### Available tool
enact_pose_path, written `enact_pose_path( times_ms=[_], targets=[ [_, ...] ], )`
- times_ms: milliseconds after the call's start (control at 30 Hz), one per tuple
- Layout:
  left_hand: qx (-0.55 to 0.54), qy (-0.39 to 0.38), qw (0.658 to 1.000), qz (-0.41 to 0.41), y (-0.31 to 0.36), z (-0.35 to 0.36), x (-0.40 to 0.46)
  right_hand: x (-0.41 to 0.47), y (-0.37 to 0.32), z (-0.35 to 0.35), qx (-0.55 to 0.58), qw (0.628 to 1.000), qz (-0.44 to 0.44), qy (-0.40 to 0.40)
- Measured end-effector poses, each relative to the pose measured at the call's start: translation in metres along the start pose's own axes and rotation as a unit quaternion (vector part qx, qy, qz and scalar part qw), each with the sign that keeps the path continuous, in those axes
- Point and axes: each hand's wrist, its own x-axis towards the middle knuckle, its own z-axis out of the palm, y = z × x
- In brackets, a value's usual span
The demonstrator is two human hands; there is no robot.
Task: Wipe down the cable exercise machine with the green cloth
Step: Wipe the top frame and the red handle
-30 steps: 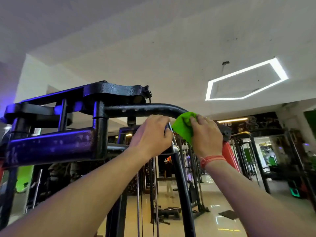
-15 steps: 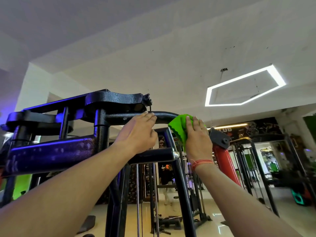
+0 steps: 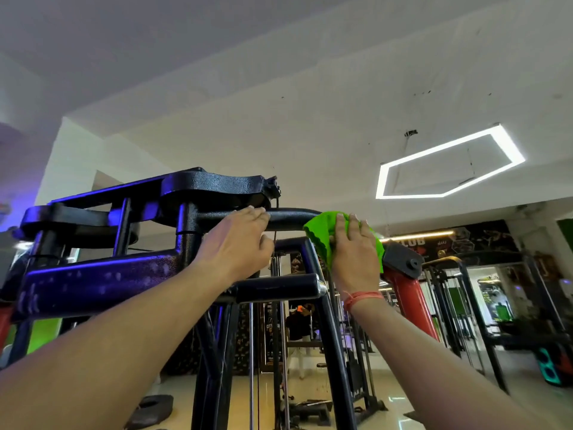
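The black top frame of the cable machine [image 3: 102,274] fills the left and middle, seen from below. Its curved top bar [image 3: 288,217] runs right toward a red upright [image 3: 412,302]. My left hand [image 3: 238,243] rests on that bar with its fingers laid flat over it. My right hand [image 3: 353,252] presses the green cloth [image 3: 319,231] against the bend of the bar, fingers straight and spread. The cloth bunches out to the left of and below the palm. A red thread band circles my right wrist.
A short black handle bar [image 3: 279,288] juts out below my hands, with steel cables [image 3: 252,361] hanging under it. More black gym racks [image 3: 471,305] stand at the right on a glossy floor. A person [image 3: 299,327] stands far behind the machine. A hexagon ceiling light [image 3: 446,166] hangs above.
My left hand let go of the lower handle bar and moved up onto the curved top bar. My right hand opened flat on the cloth and slid slightly left along the bend.
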Motion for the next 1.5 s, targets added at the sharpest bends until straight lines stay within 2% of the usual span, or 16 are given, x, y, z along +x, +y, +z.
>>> enact_pose_path(
  times_ms=[100,200,300,367,533,600,667,733,833,900,1067,1133,1200,1300,1433,1500],
  targets=[
    [0.001,-0.008,1.000,-0.020,-0.007,0.003,0.000,0.017,-0.022,0.001,0.012,0.998,-0.055,-0.035],
    [-0.003,-0.003,1.000,-0.012,-0.004,-0.003,-0.005,0.021,-0.007,-0.001,0.013,0.991,-0.129,-0.035],
    [0.006,-0.005,1.000,-0.008,-0.008,-0.013,-0.013,0.012,0.004,0.001,0.026,0.995,-0.096,0.007],
    [0.011,-0.005,1.000,-0.017,-0.015,-0.014,-0.016,0.008,-0.015,0.007,0.024,0.996,-0.090,0.010],
    [-0.006,-0.002,0.999,-0.044,-0.040,-0.008,-0.016,0.025,-0.048,0.014,0.051,0.973,-0.225,-0.012],
    [-0.010,-0.001,0.999,-0.041,-0.046,-0.014,-0.021,0.027,-0.041,0.011,0.055,0.977,-0.208,0.002],
    [-0.011,-0.003,0.999,-0.044,-0.052,-0.021,-0.028,0.020,-0.044,0.006,0.073,0.989,-0.128,0.014],
    [-0.015,0.006,0.998,-0.057,-0.061,-0.026,-0.034,0.010,-0.072,0.006,0.077,0.994,-0.081,-0.015],
    [-0.039,0.030,0.997,-0.054,-0.077,-0.023,-0.035,0.008,-0.120,0.010,0.113,0.975,-0.175,-0.073],
    [-0.046,0.041,0.997,-0.045,-0.087,-0.022,-0.038,0.013,-0.131,0.008,0.132,0.966,-0.202,-0.089],
    [-0.075,0.054,0.994,-0.052,-0.106,-0.036,-0.055,0.003,-0.150,0.012,0.159,0.985,-0.058,-0.025],
    [-0.086,0.054,0.993,-0.054,-0.114,-0.038,-0.060,-0.002,-0.176,0.022,0.152,0.986,-0.064,-0.011],
    [-0.096,0.052,0.992,-0.067,-0.121,-0.038,-0.066,-0.005,-0.191,0.034,0.129,0.984,-0.123,-0.001],
    [-0.109,0.039,0.991,-0.069,-0.132,-0.042,-0.078,0.000,-0.176,0.042,0.096,0.977,-0.186,0.035],
    [-0.123,0.005,0.989,-0.079,-0.153,-0.043,-0.094,-0.008,-0.196,0.048,0.170,0.983,-0.032,0.056],
    [-0.121,-0.009,0.989,-0.082,-0.160,-0.043,-0.101,-0.018,-0.226,0.050,0.183,0.980,-0.072,0.029]
  ],
)
